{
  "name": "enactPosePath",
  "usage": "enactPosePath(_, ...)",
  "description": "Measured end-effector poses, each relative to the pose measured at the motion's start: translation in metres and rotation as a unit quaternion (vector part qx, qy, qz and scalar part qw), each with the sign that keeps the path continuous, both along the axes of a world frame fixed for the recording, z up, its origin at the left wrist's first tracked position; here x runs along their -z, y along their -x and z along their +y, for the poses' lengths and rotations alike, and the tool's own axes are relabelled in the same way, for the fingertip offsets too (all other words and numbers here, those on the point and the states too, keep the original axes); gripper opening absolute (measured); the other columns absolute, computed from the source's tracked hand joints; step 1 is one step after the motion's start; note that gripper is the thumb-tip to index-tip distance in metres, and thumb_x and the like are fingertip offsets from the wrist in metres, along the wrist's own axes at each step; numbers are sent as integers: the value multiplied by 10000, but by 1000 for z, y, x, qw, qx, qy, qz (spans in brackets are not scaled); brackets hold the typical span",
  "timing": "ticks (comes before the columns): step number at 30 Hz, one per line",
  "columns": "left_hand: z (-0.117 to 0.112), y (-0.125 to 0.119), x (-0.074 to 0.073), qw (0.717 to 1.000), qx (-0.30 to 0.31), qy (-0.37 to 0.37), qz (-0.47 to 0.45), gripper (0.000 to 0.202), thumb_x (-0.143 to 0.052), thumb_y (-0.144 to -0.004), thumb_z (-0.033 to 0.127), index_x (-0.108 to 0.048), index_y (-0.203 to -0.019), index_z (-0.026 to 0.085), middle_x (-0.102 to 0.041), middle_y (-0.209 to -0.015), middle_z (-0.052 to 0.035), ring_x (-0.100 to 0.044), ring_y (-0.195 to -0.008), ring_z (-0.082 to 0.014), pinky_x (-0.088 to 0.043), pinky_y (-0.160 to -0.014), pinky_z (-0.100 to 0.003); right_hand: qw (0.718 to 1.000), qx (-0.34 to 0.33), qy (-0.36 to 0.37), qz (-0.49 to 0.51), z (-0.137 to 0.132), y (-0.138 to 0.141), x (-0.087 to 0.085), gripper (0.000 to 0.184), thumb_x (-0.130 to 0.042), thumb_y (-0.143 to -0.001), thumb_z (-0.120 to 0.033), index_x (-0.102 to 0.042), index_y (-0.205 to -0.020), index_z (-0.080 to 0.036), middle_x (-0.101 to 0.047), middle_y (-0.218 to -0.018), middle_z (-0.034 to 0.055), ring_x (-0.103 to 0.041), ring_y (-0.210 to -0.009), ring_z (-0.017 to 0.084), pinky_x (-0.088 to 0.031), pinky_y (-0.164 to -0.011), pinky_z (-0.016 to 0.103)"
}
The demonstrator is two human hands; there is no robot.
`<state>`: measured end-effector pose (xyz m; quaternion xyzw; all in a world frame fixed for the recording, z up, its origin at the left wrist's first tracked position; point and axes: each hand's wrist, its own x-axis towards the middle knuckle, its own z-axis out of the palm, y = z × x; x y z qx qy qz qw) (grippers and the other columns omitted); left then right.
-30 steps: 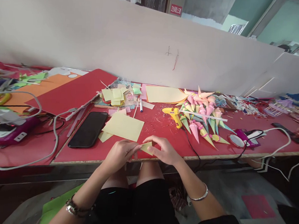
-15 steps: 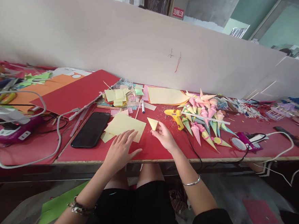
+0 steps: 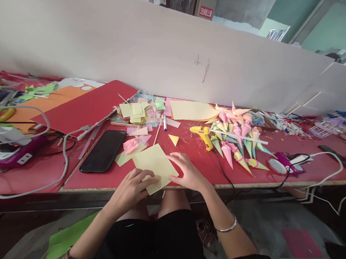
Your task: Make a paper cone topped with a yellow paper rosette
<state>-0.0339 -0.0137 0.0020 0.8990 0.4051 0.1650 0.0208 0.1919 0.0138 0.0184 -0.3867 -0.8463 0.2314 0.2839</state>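
Note:
A pale yellow square sheet of paper (image 3: 156, 160) lies turned cornerwise at the front of the red table, its near corner past the edge. My left hand (image 3: 135, 186) grips it at the lower left, fingers curled over the top. At its right corner, my right hand (image 3: 187, 172) holds the edge between thumb and forefinger. Just beyond sits a small folded yellow paper cone (image 3: 173, 140). Left of the sheet are a pink crumpled piece (image 3: 131, 145) and another yellow sheet (image 3: 122, 159), partly covered.
A black phone (image 3: 103, 151) lies to the left. A yellow glue gun (image 3: 202, 135) with a trailing cord rests before a pile of coloured paper cones (image 3: 237, 136). Behind are paper scraps (image 3: 135, 110), a marker (image 3: 164, 123) and red card (image 3: 88, 106). Power strips (image 3: 17, 154) stand leftward.
My right hand has let go of the small yellow cone, which now lies on the table. Both hands have taken the yellow sheet, turned it and drawn it nearer, uncovering the pink piece.

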Motion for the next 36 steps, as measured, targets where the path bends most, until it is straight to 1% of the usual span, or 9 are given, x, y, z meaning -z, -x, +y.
enactPosePath(5,0,3,-3,993,-4,-22,-112,295,-419,-764,67,-635,-865,241,-556,-866,-28,-492,-721,-129,-430,-619,-234,996,-73,-6,-47,-8,-3,-6,756,-646,-656,-435,-297,-1300,-250,-347,-1294,79,-267,-1218,225,-311,-994,377)
enactPosePath(7,1,2,-5,988,-2,-14,-152,262,-443,-770,92,-634,-864,245,-541,-871,-27,-494,-745,-126,-438,-642,-231,995,-64,-36,-62,-10,-5,-5,664,-631,-693,-384,-347,-1278,-250,-360,-1293,76,-275,-1213,222,-310,-995,380)
enactPosePath(11,6,-1,-8,979,-4,7,-202,228,-455,-781,130,-640,-845,248,-528,-866,-27,-508,-808,-133,-449,-696,-240,985,-4,-159,-68,-14,-8,1,317,-477,-814,-132,-556,-1087,-272,-519,-1135,47,-412,-1093,175,-345,-958,357)
enactPosePath(16,10,-6,-12,983,24,89,-158,229,-440,-800,208,-621,-936,243,-543,-983,-44,-512,-910,-156,-437,-770,-268,966,17,-242,-89,-15,-16,14,284,-420,-833,-83,-635,-925,-244,-604,-992,36,-492,-975,151,-373,-916,348)
enactPosePath(21,24,-11,-22,990,37,138,-23,374,-368,-838,371,-464,-1185,270,-559,-1120,-47,-483,-1025,-218,-357,-878,-400,978,25,-171,-118,-11,-34,22,344,-438,-774,-19,-640,-928,-251,-606,-1027,27,-504,-974,158,-339,-941,391)
enactPosePath(25,40,-15,-15,992,6,118,37,534,-424,-784,487,-354,-1273,284,-426,-1303,-33,-373,-1175,-244,-273,-969,-430,994,4,-55,-96,-7,-47,19,367,-451,-767,-29,-607,-1000,-266,-571,-1131,12,-481,-1052,148,-263,-990,415)
enactPosePath(28,45,-17,-9,991,8,119,56,621,-437,-757,528,-286,-1309,285,-359,-1355,-20,-320,-1222,-235,-229,-1011,-415,997,-18,3,-75,-1,-51,15,255,-482,-805,-114,-620,-950,-271,-576,-1133,2,-489,-1050,144,-229,-990,419)
enactPosePath(31,46,-18,-7,990,2,128,66,646,-449,-753,517,-274,-1318,257,-339,-1368,-26,-305,-1232,-226,-211,-1027,-403,998,-11,22,-54,8,-47,11,135,-506,-822,-221,-639,-835,-236,-621,-1034,14,-530,-958,142,-282,-920,370)
enactPosePath(36,47,-18,-12,987,-4,152,54,706,-489,-714,543,-297,-1310,218,-336,-1363,-72,-316,-1216,-255,-263,-996,-419,996,1,20,-88,26,-28,7,164,-489,-834,-285,-614,-771,-199,-606,-890,15,-536,-860,140,-286,-834,346)
